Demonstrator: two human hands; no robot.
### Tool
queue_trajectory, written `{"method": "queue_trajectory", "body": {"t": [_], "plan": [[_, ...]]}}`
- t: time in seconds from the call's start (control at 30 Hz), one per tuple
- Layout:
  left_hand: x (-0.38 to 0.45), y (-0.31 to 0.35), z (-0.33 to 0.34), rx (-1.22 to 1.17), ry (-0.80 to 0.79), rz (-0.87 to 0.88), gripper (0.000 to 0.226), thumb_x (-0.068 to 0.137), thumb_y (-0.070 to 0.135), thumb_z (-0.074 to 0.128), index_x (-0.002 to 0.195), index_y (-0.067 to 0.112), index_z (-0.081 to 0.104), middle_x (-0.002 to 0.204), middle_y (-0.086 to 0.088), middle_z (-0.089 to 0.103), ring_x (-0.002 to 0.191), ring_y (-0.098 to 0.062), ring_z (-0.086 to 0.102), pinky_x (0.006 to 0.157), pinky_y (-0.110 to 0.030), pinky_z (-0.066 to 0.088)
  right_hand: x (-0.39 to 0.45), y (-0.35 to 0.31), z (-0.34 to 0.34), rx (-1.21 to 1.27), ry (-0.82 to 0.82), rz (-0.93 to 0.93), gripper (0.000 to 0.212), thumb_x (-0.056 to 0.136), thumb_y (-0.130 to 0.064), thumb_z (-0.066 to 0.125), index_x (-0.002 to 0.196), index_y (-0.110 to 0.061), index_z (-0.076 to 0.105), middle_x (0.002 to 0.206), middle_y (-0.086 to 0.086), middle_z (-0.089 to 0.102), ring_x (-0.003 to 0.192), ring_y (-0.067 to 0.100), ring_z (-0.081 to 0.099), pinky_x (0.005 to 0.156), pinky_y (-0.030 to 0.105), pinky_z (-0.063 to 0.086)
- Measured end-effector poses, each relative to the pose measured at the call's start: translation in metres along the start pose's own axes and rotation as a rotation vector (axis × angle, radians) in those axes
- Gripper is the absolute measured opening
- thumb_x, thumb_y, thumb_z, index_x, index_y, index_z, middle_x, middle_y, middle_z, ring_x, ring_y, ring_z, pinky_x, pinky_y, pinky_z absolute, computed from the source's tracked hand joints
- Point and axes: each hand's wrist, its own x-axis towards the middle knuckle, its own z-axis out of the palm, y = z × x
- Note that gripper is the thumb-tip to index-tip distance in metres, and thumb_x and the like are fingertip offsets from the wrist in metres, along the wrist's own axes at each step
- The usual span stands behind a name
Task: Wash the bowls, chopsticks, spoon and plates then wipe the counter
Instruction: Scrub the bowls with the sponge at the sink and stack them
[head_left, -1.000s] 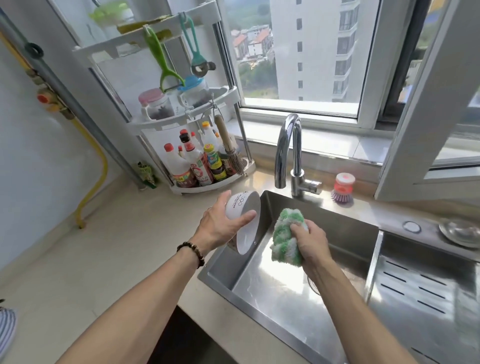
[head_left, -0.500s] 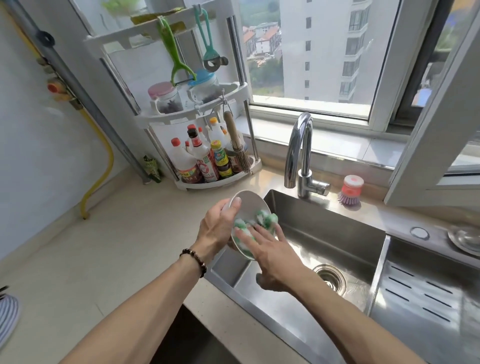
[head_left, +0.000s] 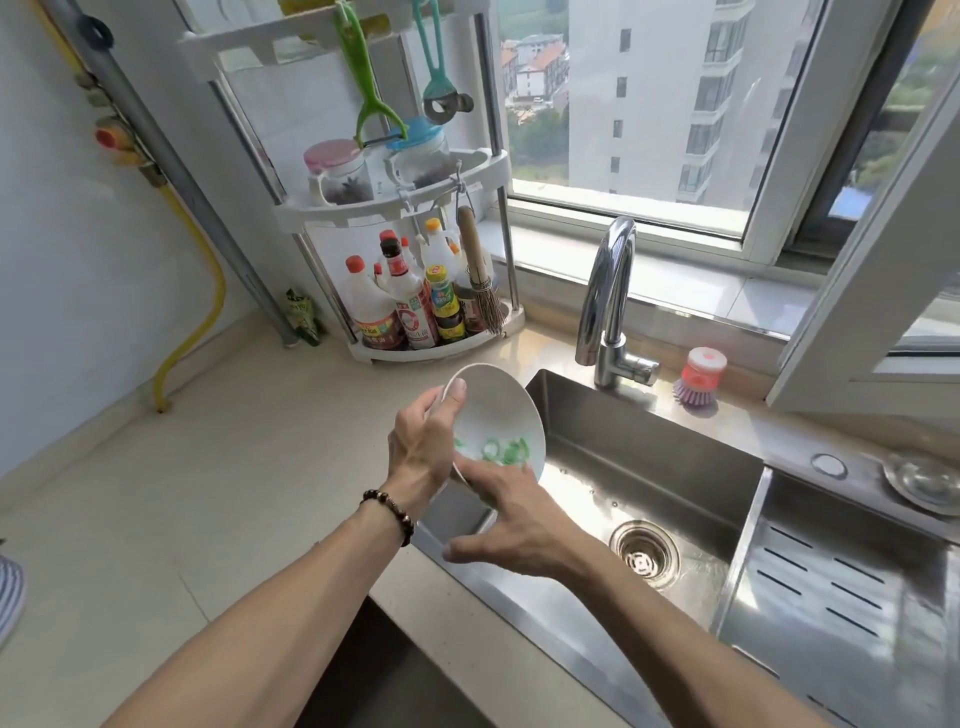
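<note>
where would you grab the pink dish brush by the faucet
Take the dish brush by its round pink top, coming from above. It stands upright on its bristles on the sink's back ledge, so the top is free, with the window frame close behind.

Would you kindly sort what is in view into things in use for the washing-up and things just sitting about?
In use: bowl, cloth, left hand, right hand, sink.
Sitting about: tap, brush, bottles, jars, peeler.
</note>
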Motion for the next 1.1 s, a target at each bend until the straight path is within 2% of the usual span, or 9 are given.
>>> {"method": "queue_trajectory", "body": {"t": [0.17, 0.33, 0.53, 0.67, 0.73, 0.8, 0.93, 1.03, 1.1], "plan": [[0.004, -0.001, -0.010, -0.053, -0.151, 0.005, 0.046, 0.079, 0.073, 0.052, 0.090, 0.034, 0.076, 0.093, -0.003, 0.075, 0.094, -0.032, 0.070, 0.085, -0.059, 0.057, -0.014, 0.015, -0.024, -0.742, -0.043, 0.061, 0.094, 0.086, -0.035, 0.070, 0.157, -0.047, 0.008, 0.167, -0.006, 0.019, 0.154, 0.017, 0.012, 0.112, 0.067, -0.024], [-0.004, 0.000, 0.003, -0.126, -0.040, 0.006, 0.040, 0.076, 0.073, 0.053, 0.088, 0.042, 0.077, 0.095, 0.001, 0.076, 0.100, -0.028, 0.069, 0.094, -0.055, 0.054, -0.014, -0.013, -0.004, -0.185, 0.026, 0.103, 0.093, 0.067, -0.062, 0.063, 0.152, -0.043, 0.032, 0.132, -0.007, 0.058, 0.122, 0.017, 0.043, 0.120, 0.064, 0.002], [-0.010, -0.004, 0.001, -0.115, -0.139, -0.010, 0.047, 0.078, 0.071, 0.053, 0.091, 0.032, 0.078, 0.089, -0.005, 0.075, 0.090, -0.033, 0.070, 0.078, -0.055, 0.059, -0.030, 0.014, -0.018, -0.649, 0.056, 0.098, 0.086, 0.086, -0.028, 0.066, 0.155, -0.046, 0.019, 0.157, -0.014, 0.038, 0.148, 0.015, 0.025, 0.112, 0.063, -0.026], [-0.020, 0.004, 0.009, -0.080, 0.045, 0.016, 0.052, 0.079, 0.068, 0.050, 0.095, 0.027, 0.077, 0.092, -0.004, 0.074, 0.090, -0.026, 0.065, 0.075, -0.040, 0.053, -0.028, -0.015, 0.001, -0.148, 0.122, 0.125, 0.079, 0.077, -0.033, 0.070, 0.148, -0.045, 0.038, 0.126, -0.013, 0.057, 0.119, 0.018, 0.043, 0.121, 0.060, -0.003], [-0.014, 0.003, -0.001, -0.102, -0.089, -0.003, 0.053, 0.079, 0.068, 0.053, 0.098, 0.025, 0.077, 0.097, -0.008, 0.075, 0.097, -0.034, 0.068, 0.079, -0.047, 0.056, -0.035, -0.004, -0.007, -0.278, 0.111, 0.069, 0.081, 0.083, -0.026, 0.071, 0.151, -0.048, 0.032, 0.137, -0.014, 0.056, 0.130, 0.015, 0.040, 0.120, 0.060, -0.012], [-0.008, 0.006, -0.017, -0.104, -0.274, -0.042, 0.052, 0.080, 0.064, 0.056, 0.101, 0.020, 0.075, 0.103, -0.016, 0.072, 0.095, -0.039, 0.069, 0.064, -0.043, 0.058, -0.040, 0.019, -0.013, -0.646, 0.185, -0.094, 0.079, 0.082, -0.019, 0.074, 0.149, -0.044, 0.039, 0.142, -0.012, 0.057, 0.136, 0.015, 0.045, 0.117, 0.065, -0.010], [-0.006, 0.016, -0.028, -0.062, -0.369, -0.172, 0.041, 0.089, 0.053, 0.062, 0.110, 0.020, 0.070, 0.106, -0.019, 0.069, 0.082, -0.031, 0.068, 0.052, -0.028, 0.051, -0.035, 0.032, -0.005, -0.916, 0.387, -0.244, 0.062, 0.073, -0.010, 0.082, 0.129, -0.029, 0.063, 0.110, -0.003, 0.074, 0.102, 0.022, 0.068, 0.114, 0.070, 0.017], [-0.016, 0.009, -0.026, -0.285, -0.431, -0.257, 0.027, 0.095, 0.038, 0.061, 0.119, 0.027, 0.061, 0.111, -0.010, 0.065, 0.093, -0.027, 0.063, 0.068, -0.033, 0.055, -0.022, 0.020, -0.010, -0.932, 0.416, -0.258, 0.046, 0.072, -0.014, 0.083, 0.114, -0.027, 0.071, 0.087, -0.002, 0.076, 0.086, 0.025, 0.069, 0.113, 0.067, 0.030], [-0.029, -0.003, -0.015, -0.468, -0.359, -0.216, 0.037, 0.092, 0.029, 0.066, 0.128, 0.025, 0.057, 0.116, -0.011, 0.066, 0.096, -0.027, 0.064, 0.075, -0.035, 0.055, -0.012, 0.004, -0.007, -0.812, 0.460, -0.185, 0.035, 0.069, -0.018, 0.087, 0.101, -0.026, 0.074, 0.072, -0.004, 0.074, 0.071, 0.022, 0.067, 0.102, 0.061, 0.047]]}}
